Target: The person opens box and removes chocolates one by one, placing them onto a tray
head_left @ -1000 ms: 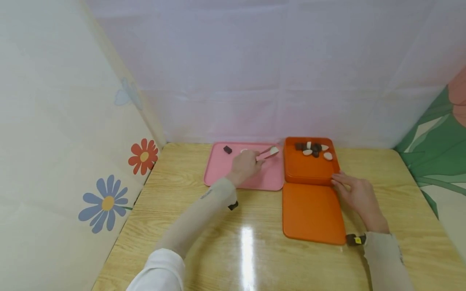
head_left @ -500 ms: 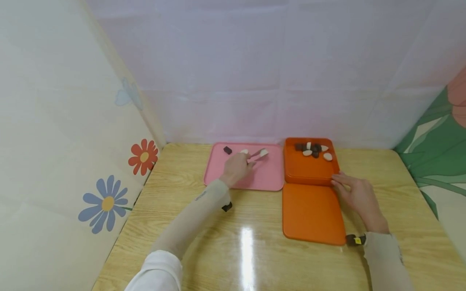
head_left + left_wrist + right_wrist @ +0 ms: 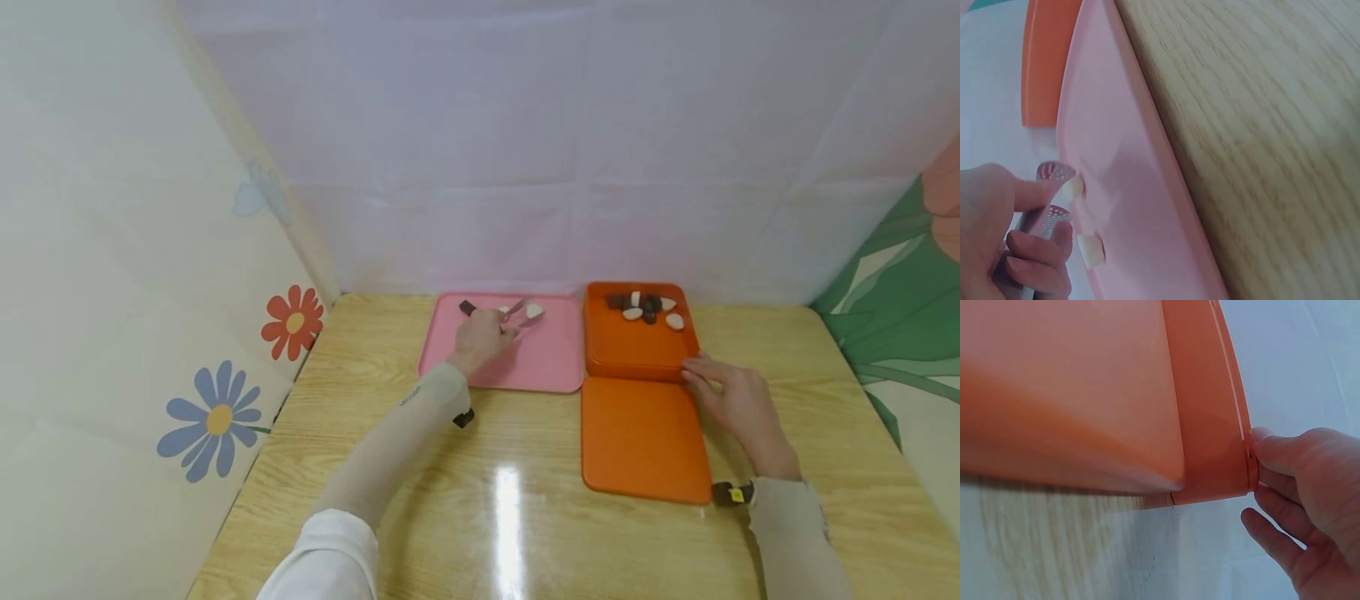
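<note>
- While the left hand [image 3: 480, 340] grips metal tongs [image 3: 1035, 217], the right hand [image 3: 738, 406] pinches the orange box [image 3: 639, 348] at its near right corner.
- Tongs: over pink tray [image 3: 543, 367], long axis slanting, tips pointing far-right, spread around a white piece [image 3: 534, 310].
- Progress, apparently partial: assorted pieces [image 3: 651, 305] boxed; two white, one dark piece [image 3: 467, 307] left.

Booth-like setting: pale backdrop sheet [image 3: 465, 142], flowered side panels [image 3: 112, 250].
</note>
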Motion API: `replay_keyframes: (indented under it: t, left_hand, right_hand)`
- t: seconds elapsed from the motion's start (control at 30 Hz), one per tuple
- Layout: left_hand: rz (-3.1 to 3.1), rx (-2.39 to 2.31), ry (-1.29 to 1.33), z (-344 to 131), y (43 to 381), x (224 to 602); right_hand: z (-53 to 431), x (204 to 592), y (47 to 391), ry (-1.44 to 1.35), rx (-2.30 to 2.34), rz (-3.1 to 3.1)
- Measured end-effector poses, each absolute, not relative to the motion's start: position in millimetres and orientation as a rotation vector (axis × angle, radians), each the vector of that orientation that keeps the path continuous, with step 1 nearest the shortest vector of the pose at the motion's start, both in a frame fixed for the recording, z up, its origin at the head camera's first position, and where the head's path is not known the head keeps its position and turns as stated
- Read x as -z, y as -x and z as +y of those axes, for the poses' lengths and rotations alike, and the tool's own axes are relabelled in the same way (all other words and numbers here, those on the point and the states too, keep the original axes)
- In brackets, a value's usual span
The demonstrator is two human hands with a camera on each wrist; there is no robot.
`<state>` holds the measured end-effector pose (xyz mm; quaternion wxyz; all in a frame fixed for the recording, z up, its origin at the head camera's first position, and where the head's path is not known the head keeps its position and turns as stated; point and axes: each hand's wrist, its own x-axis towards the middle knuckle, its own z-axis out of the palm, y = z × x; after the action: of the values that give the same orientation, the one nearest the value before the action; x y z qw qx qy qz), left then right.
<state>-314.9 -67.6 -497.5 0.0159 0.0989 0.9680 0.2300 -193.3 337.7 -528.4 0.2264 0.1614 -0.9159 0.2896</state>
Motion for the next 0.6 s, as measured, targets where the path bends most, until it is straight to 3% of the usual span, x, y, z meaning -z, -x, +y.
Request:
replay_keyframes:
  t: [0.6]
  left_hand:
    - [2.967,-0.841,-0.380,-59.5,317.7,485.0]
  right_hand:
    - [336.8,526.2,191.8,-0.463,-0.786,-2.505]
